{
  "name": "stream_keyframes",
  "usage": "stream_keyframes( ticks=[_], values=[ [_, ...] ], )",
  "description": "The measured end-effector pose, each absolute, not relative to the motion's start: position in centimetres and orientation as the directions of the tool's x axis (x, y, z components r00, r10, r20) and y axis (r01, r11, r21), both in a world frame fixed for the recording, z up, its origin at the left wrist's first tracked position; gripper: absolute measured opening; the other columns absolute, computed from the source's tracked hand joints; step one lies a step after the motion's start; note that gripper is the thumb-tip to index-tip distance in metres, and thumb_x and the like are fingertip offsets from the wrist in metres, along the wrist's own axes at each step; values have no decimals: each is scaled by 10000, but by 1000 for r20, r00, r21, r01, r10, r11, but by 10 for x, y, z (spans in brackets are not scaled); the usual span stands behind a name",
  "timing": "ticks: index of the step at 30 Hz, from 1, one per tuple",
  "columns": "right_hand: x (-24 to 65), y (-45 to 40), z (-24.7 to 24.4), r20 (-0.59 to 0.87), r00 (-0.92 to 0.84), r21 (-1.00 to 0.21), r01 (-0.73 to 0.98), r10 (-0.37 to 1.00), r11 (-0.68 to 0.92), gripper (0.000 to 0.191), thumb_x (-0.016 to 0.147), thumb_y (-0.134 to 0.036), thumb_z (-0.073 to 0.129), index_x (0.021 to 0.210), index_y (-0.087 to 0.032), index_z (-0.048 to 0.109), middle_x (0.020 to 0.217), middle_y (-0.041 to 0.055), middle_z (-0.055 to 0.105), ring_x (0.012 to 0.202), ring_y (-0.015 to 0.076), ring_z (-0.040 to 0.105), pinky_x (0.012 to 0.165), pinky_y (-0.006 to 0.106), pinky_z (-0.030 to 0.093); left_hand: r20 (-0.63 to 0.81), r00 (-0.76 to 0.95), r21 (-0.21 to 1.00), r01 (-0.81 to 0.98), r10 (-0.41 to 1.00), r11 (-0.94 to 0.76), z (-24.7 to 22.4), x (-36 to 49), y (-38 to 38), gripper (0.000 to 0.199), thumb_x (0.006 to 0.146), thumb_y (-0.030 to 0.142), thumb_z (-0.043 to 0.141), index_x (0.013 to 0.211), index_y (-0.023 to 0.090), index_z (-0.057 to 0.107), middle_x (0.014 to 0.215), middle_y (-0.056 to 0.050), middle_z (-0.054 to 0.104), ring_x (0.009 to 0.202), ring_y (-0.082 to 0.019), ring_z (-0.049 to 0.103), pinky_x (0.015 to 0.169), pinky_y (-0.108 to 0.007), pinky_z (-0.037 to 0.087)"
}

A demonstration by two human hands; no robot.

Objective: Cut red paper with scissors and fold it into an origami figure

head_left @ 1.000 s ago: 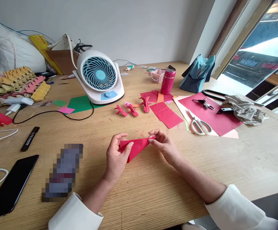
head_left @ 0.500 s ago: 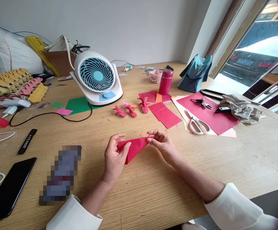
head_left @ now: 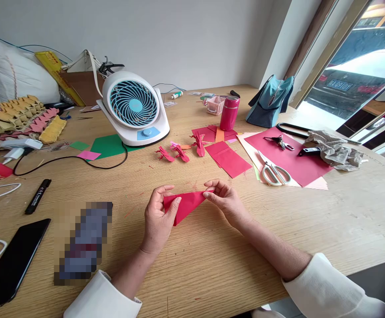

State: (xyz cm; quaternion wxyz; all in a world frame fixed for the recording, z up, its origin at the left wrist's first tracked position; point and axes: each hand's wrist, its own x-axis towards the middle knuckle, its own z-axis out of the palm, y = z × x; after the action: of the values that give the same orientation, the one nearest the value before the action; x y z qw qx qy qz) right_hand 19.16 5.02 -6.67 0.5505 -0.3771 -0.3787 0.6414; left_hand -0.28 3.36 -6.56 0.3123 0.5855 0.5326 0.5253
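Note:
A folded sheet of red paper (head_left: 189, 205), roughly triangular, is held between both hands above the wooden table. My left hand (head_left: 159, 216) pinches its wide left end, thumb in front and fingers behind. At the narrow right end, my right hand (head_left: 224, 199) grips the paper between thumb and fingers. The fingertips behind the paper are partly hidden. Beyond the hands stand several small red folded-paper figures (head_left: 199, 145), and beside them lies a flat red paper rectangle (head_left: 228, 159).
White-handled scissors (head_left: 274, 172) and keys (head_left: 280, 142) rest on stacked paper at right. Behind are a pink flask (head_left: 230, 114), a blue bag (head_left: 271, 101) and a fan (head_left: 134, 106). At left lie a black marker (head_left: 38, 196), a black phone-like slab (head_left: 15, 265) and cables.

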Motion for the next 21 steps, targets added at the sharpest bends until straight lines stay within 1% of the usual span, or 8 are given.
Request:
stream_keyframes(
  ticks=[8, 15, 19, 21],
  values=[
    [192, 50, -67, -62, -123, -905, -411, 990, -108, 341, 646, -339, 848, 888, -216, 641, 682, -32, 655, 616, 115, 595, 648, 265, 471, 292, -112, 920, 305, 950, -247, -65, -3, 33, 299, 837, 263, 642, 1117, 195, 561, 1029, -68, 636, 905, -162, 631, 761, -251, 517],
    [192, 50, -67, -47, -119, -906, -413, 992, -92, 319, 657, -322, 841, 890, -216, 651, 680, -36, 640, 617, 106, 576, 637, 247, 450, 302, -108, 917, 306, 947, -257, -65, -3, 33, 302, 841, 268, 639, 1123, 196, 560, 1054, -76, 636, 882, -155, 630, 744, -242, 516],
    [193, 51, -69, -20, -141, -939, -337, 990, -67, 309, 680, -344, 822, 913, -212, 669, 686, -32, 611, 621, 104, 554, 621, 242, 435, 318, -92, 904, 329, 943, -273, -64, -3, 34, 286, 852, 266, 625, 1122, 198, 560, 1064, -70, 629, 883, -151, 623, 755, -242, 505],
    [194, 52, -71, -18, -176, -957, -281, 984, -68, 308, 691, -358, 809, 924, -209, 673, 706, -25, 614, 634, 107, 555, 614, 241, 426, 314, -80, 899, 345, 946, -269, -64, -4, 34, 279, 856, 265, 619, 1122, 198, 563, 1030, -62, 639, 838, -144, 625, 742, -240, 501]
  ],
)
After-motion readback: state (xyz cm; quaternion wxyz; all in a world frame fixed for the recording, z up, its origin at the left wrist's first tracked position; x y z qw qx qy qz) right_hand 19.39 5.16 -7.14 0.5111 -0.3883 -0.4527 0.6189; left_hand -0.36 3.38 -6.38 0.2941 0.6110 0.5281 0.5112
